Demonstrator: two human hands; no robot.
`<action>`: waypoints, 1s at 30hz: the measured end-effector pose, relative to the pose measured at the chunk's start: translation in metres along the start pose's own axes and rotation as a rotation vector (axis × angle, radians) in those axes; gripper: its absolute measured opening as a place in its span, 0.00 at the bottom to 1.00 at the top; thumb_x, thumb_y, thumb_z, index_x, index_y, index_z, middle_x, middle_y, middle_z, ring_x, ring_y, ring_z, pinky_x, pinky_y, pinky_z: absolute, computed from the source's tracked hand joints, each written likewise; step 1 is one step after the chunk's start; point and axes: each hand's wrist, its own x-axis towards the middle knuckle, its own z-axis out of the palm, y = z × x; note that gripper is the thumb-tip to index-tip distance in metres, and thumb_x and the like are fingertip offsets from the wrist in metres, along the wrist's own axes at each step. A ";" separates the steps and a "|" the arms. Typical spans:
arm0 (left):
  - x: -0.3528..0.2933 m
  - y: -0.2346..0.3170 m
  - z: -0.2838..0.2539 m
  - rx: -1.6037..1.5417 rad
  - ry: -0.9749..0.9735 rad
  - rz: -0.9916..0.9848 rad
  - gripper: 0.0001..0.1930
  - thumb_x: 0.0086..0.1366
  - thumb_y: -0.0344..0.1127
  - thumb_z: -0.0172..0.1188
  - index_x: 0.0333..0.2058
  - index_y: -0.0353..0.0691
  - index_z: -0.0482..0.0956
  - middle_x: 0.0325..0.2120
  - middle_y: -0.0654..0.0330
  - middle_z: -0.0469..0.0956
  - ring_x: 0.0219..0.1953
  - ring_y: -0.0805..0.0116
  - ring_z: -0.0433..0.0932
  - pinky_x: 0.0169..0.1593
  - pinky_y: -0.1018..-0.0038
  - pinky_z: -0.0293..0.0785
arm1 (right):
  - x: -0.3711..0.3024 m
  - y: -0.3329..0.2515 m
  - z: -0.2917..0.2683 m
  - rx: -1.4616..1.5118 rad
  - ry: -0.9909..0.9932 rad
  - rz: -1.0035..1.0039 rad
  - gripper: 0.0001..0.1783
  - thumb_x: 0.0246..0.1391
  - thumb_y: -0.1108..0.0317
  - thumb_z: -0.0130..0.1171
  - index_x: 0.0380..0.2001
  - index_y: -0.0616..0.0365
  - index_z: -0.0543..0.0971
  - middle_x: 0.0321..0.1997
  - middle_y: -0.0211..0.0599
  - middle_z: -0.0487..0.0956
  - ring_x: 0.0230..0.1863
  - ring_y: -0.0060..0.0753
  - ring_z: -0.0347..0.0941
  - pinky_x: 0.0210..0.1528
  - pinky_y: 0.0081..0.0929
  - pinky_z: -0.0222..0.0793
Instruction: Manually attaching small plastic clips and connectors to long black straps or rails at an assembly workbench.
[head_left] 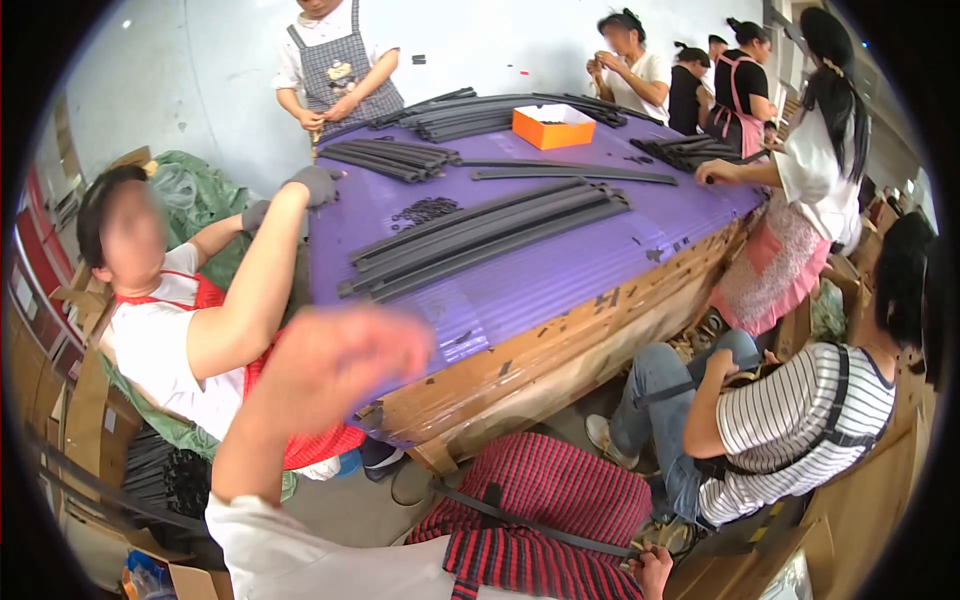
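Observation:
My left hand point(350, 345) is raised in front of the table's near left corner, smeared by motion, so its fingers cannot be read. By the lower edge my right hand point(655, 572) is closed around one end of a long, thin dark grey strip point(545, 527). That strip lies slantwise across my lap, over a red-and-black checked apron point(560, 480). Beyond my left hand, a bundle of similar long dark strips point(490, 240) rests on the purple-covered table point(540, 310). A heap of small black rings point(425, 211) sits behind the bundle.
An orange box point(553, 128) stands on the table among more strip bundles point(390, 158). At my left sits a person in a red apron point(150, 320), with a gloved hand on the table edge. A person in a striped shirt point(800, 410) sits at right. Cardboard boxes point(90, 430) flank me.

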 end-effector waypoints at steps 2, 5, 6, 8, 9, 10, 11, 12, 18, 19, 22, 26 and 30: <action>0.046 -0.016 -0.015 0.123 0.169 -0.043 0.10 0.58 0.29 0.49 0.37 0.33 0.73 0.24 0.60 0.75 0.26 0.73 0.74 0.32 0.78 0.70 | 0.002 -0.003 0.000 -0.057 -0.031 -0.025 0.08 0.44 0.70 0.58 0.32 0.57 0.75 0.22 0.31 0.73 0.22 0.25 0.67 0.25 0.22 0.61; 0.122 -0.069 -0.029 0.538 0.194 0.096 0.10 0.56 0.31 0.49 0.36 0.33 0.74 0.28 0.50 0.76 0.30 0.54 0.75 0.36 0.68 0.70 | -0.010 0.005 -0.006 0.031 0.143 -0.002 0.11 0.38 0.81 0.43 0.30 0.67 0.67 0.18 0.38 0.69 0.10 0.31 0.66 0.11 0.23 0.64; 0.140 -0.096 -0.030 0.675 0.145 0.255 0.11 0.57 0.33 0.48 0.36 0.34 0.74 0.30 0.50 0.76 0.33 0.52 0.74 0.39 0.66 0.70 | -0.012 0.010 -0.010 0.050 0.092 -0.030 0.09 0.41 0.81 0.43 0.30 0.67 0.68 0.20 0.38 0.71 0.13 0.27 0.68 0.12 0.21 0.63; 0.161 -0.164 -0.031 0.863 0.087 0.219 0.11 0.57 0.33 0.47 0.35 0.36 0.75 0.35 0.50 0.74 0.39 0.53 0.72 0.42 0.65 0.69 | -0.016 -0.006 0.004 -0.125 0.132 -0.047 0.04 0.44 0.76 0.51 0.26 0.66 0.72 0.23 0.38 0.74 0.15 0.26 0.68 0.15 0.20 0.63; 0.164 -0.207 -0.042 0.922 0.104 0.248 0.09 0.54 0.33 0.50 0.33 0.37 0.74 0.32 0.51 0.73 0.38 0.53 0.71 0.41 0.65 0.67 | -0.009 -0.007 0.007 -0.122 0.126 -0.027 0.05 0.43 0.74 0.53 0.24 0.65 0.73 0.22 0.37 0.74 0.15 0.25 0.68 0.17 0.20 0.64; 0.169 -0.252 -0.053 0.989 0.112 0.193 0.08 0.53 0.31 0.49 0.31 0.37 0.74 0.29 0.50 0.71 0.34 0.52 0.70 0.39 0.63 0.66 | 0.006 0.005 0.000 -0.379 0.106 0.007 0.09 0.42 0.71 0.54 0.28 0.64 0.74 0.20 0.37 0.74 0.16 0.25 0.70 0.20 0.22 0.67; 0.171 -0.284 -0.057 1.007 0.114 0.265 0.06 0.52 0.29 0.48 0.28 0.36 0.73 0.27 0.50 0.71 0.33 0.51 0.69 0.37 0.61 0.65 | 0.003 0.008 -0.002 -0.342 0.124 0.022 0.10 0.41 0.70 0.54 0.29 0.63 0.74 0.20 0.37 0.74 0.17 0.25 0.71 0.21 0.22 0.68; 0.180 -0.314 -0.064 0.997 0.085 0.226 0.06 0.50 0.27 0.50 0.29 0.36 0.72 0.28 0.50 0.70 0.33 0.50 0.68 0.38 0.61 0.65 | -0.002 0.006 0.001 -0.315 0.119 0.022 0.12 0.40 0.68 0.54 0.30 0.63 0.75 0.20 0.37 0.75 0.17 0.25 0.71 0.23 0.23 0.69; 0.218 -0.379 -0.044 0.869 -0.024 -0.007 0.14 0.39 0.23 0.58 0.30 0.34 0.73 0.29 0.48 0.72 0.36 0.50 0.70 0.41 0.63 0.66 | -0.039 -0.005 -0.002 -0.145 0.239 0.026 0.14 0.40 0.68 0.52 0.32 0.65 0.74 0.23 0.38 0.76 0.18 0.26 0.72 0.23 0.23 0.70; 0.217 -0.382 -0.049 0.776 -0.004 -0.033 0.12 0.38 0.22 0.58 0.27 0.33 0.73 0.28 0.48 0.72 0.35 0.50 0.70 0.40 0.63 0.67 | -0.038 -0.004 -0.002 -0.148 0.242 0.029 0.14 0.40 0.68 0.52 0.32 0.65 0.74 0.23 0.38 0.76 0.18 0.26 0.72 0.23 0.23 0.70; 0.211 -0.396 -0.053 0.706 0.040 -0.006 0.10 0.37 0.21 0.57 0.24 0.34 0.74 0.26 0.49 0.72 0.33 0.51 0.72 0.37 0.64 0.68 | -0.036 -0.005 -0.002 -0.162 0.255 0.043 0.14 0.40 0.69 0.52 0.32 0.66 0.74 0.24 0.38 0.76 0.19 0.26 0.72 0.24 0.22 0.70; 0.216 -0.328 -0.038 0.952 -0.139 -0.130 0.15 0.44 0.23 0.56 0.36 0.32 0.74 0.31 0.50 0.74 0.37 0.54 0.72 0.42 0.68 0.68 | -0.030 -0.004 -0.003 -0.170 0.269 0.050 0.15 0.40 0.68 0.52 0.32 0.65 0.74 0.24 0.39 0.76 0.19 0.26 0.72 0.25 0.24 0.70; 0.219 -0.390 -0.066 0.943 -0.063 -0.076 0.11 0.45 0.33 0.58 0.31 0.41 0.78 0.32 0.48 0.76 0.38 0.53 0.75 0.43 0.65 0.69 | -0.031 -0.008 -0.001 -0.235 0.262 -0.007 0.14 0.40 0.66 0.52 0.32 0.63 0.74 0.25 0.40 0.76 0.18 0.27 0.72 0.25 0.25 0.70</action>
